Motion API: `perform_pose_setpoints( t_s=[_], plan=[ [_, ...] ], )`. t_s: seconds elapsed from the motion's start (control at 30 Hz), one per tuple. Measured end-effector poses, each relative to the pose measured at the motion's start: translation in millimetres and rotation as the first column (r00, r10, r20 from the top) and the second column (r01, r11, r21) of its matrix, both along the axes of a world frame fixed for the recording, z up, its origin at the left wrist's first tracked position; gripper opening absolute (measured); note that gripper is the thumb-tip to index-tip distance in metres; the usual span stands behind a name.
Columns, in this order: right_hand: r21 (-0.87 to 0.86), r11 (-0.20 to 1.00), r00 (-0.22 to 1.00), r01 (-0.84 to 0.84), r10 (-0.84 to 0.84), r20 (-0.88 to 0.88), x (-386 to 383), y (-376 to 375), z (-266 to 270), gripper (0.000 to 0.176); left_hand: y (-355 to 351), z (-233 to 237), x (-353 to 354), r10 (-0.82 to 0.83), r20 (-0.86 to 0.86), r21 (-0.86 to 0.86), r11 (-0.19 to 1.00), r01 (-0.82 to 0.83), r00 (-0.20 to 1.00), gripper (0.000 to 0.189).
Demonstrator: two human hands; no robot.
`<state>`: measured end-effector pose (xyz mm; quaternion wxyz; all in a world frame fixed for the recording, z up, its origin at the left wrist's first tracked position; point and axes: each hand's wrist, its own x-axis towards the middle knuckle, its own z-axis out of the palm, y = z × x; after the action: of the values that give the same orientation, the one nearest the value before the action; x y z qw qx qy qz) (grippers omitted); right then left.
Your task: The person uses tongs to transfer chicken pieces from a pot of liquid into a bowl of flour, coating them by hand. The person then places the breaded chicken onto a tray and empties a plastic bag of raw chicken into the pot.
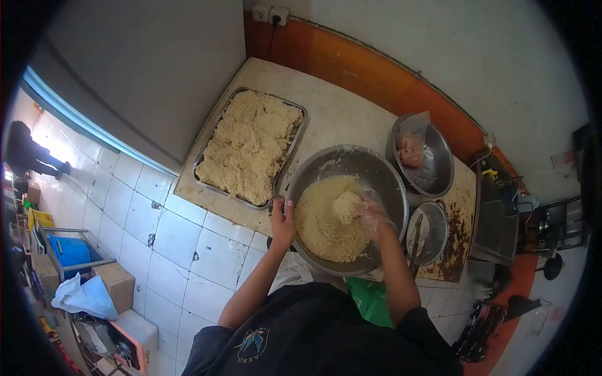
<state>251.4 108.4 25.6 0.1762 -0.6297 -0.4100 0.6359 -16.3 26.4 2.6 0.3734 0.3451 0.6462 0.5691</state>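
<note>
Head view, looking down on a worn countertop (pixel 351 116). Left hand (pixel 282 224) clamps the near rim of a large steel mixing bowl (pixel 382 172), thumb over the edge. Right hand (pixel 371 216), in a clear plastic glove, sits inside the bowl with its fingers curled around a pale clump (pixel 345 207), lifted just above the crumbly yellowish mixture (pixel 323 232) that fills the bowl's lower half. The bowl stands at the counter's front edge, directly before the person. Just left of it, almost touching, lies a rectangular metal tray (pixel 216 128) heaped with similar crumbs. Behind and to the right, a second steel bowl (pixel 439 172) holds a plastic bag (pixel 412 145); below it, a small bowl (pixel 434 241) holds a dark utensil (pixel 416 235). A wall socket (pixel 271 14) sits above the counter.
</note>
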Motion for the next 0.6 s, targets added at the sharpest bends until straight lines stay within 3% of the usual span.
perform_pose_setpoints(
  t_s=[0.07,0.13,0.17,0.2,0.23,0.37,0.43,0.5,0.53,0.6],
  plan=[
    [0.048,0.999,0.998,-0.023,0.026,-0.063,-7.7,-4.7,45.9,0.053,2.6,-7.0,-0.4,-0.004,-0.008,0.029,1.0,0.004,1.0,0.022],
    [0.168,0.979,0.989,0.112,-0.127,0.081,-30.6,-13.4,106.2,0.052,3.7,-4.4,0.8,0.002,0.013,0.008,1.0,-0.003,1.0,0.022],
    [0.175,0.978,0.988,0.114,-0.13,0.086,-25.7,-8.5,86.6,0.052,5.1,-4.6,1.2,0.015,0.024,-0.015,1.0,-0.015,1.0,0.021],
    [0.329,0.929,0.88,-0.171,-0.006,0.476,-18.0,-2.2,49.2,0.052,5.4,-5.6,0.3,0.008,0.028,-0.01,1.0,-0.008,1.0,0.021],
    [0.338,0.815,0.606,-0.471,0.021,0.795,-13.6,-1.1,27.1,0.053,4.5,-11.9,-2.2,-0.055,0.044,-0.051,0.997,0.057,0.998,0.023],
    [0.372,0.743,0.591,-0.556,0.039,0.806,-30.7,-2.6,37.7,0.054,6.0,-2.1,-14.8,-0.125,0.09,-0.026,0.991,0.127,0.988,0.024],
    [0.422,0.816,0.732,-0.394,0.001,0.681,-30.6,-6.2,73.3,0.049,5.1,-7.0,-19.7,-0.112,0.106,-0.026,0.993,0.116,0.988,0.027],
    [0.511,0.791,0.776,-0.336,-0.075,0.627,21.6,0.0,-4.0,0.045,2.8,-7.9,-26.9,-0.079,0.114,-0.023,0.996,0.082,0.99,0.03],
    [0.584,0.768,0.811,-0.263,-0.153,0.565,30.7,-0.9,-36.9,0.041,-3.9,-6.4,-31.7,-0.135,0.198,-0.086,0.984,0.154,0.971,0.033],
    [0.549,0.798,0.848,-0.249,-0.094,0.522,-5.0,-8.3,16.6,0.039,-14.8,-9.3,-50.4,-0.245,0.315,-0.147,0.942,0.302,0.917,0.037]
  ],
)
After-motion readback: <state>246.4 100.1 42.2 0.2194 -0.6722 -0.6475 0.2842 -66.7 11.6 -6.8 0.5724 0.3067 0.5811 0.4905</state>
